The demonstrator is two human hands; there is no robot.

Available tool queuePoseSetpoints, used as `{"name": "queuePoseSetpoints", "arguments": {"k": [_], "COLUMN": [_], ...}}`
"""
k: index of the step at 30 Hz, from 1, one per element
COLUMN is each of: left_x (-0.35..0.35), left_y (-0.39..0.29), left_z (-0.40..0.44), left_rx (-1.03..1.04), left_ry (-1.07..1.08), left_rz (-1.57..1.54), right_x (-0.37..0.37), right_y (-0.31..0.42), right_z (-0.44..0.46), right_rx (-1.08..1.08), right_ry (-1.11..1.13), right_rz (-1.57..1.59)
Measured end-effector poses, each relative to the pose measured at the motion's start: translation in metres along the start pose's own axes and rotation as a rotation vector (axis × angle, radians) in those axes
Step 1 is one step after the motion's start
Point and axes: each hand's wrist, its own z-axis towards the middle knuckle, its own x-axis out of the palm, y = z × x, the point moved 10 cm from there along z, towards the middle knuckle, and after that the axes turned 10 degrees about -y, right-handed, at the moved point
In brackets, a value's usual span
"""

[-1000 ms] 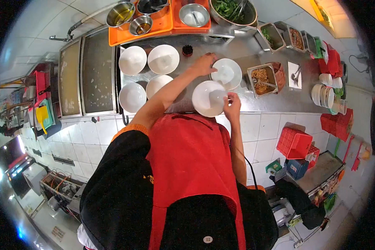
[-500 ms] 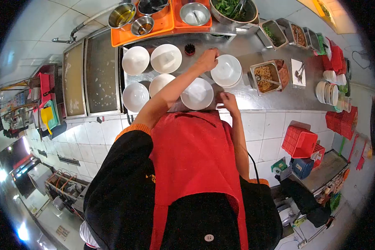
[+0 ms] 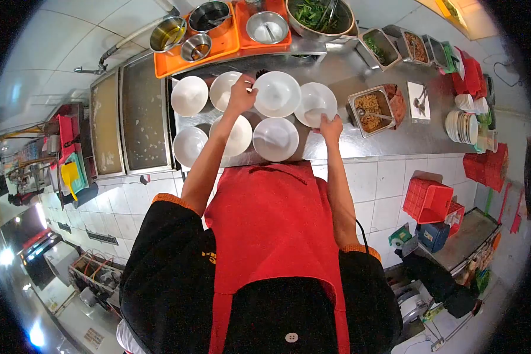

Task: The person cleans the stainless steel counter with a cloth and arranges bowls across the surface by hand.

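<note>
My left hand pinches the left rim of a white bowl, which appears raised above the counter and overlaps the bowl beside it. With thumb over its near rim, my right hand grips another white bowl. Below the first stands a white bowl in the front row. Under my left forearm is a partly covered white bowl. Behind my left hand, another white bowl shows in part. Two more, a back bowl and a front bowl, stand at the left.
Orange trays with metal bowls stand at the back. A large metal bowl of greens is beside them. To the right are a metal pan of chopped food, spoons on a white cloth and stacked white dishes.
My left hand has moved left, carrying a bowl off the right-hand stack and partly exposing the one beneath. My right hand has risen from the counter edge to that lower bowl's rim.
</note>
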Motion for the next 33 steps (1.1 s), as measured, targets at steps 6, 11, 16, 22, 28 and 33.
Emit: {"name": "queuePoseSetpoints", "arguments": {"k": [6, 11, 16, 22, 28, 33], "left_x": [0.0, 0.017, 0.043, 0.072, 0.076, 0.069], "left_y": [-0.001, 0.002, -0.004, 0.001, -0.085, -0.083], "left_z": [0.006, 0.015, 0.026, 0.034, 0.017, 0.036], "left_rx": [0.054, 0.1, 0.107, 0.129, 0.563, 0.469], "left_ry": [-0.067, -0.108, -0.005, 0.148, -0.053, -0.22], "left_rz": [0.201, 0.218, 0.319, 0.434, 0.627, 0.754], "right_x": [0.009, -0.038, -0.061, -0.086, -0.074, -0.056], "right_y": [-0.013, 0.077, 0.039, -0.001, -0.068, -0.067], "right_z": [0.03, 0.01, 0.018, -0.033, -0.055, -0.059], "right_rx": [-0.138, -0.097, -0.262, -0.016, 0.08, 0.077], "right_ry": [0.058, 0.05, -0.078, 0.318, 0.421, 0.423], "right_rz": [-0.196, -0.209, -0.14, 0.171, 0.107, 0.145]}}
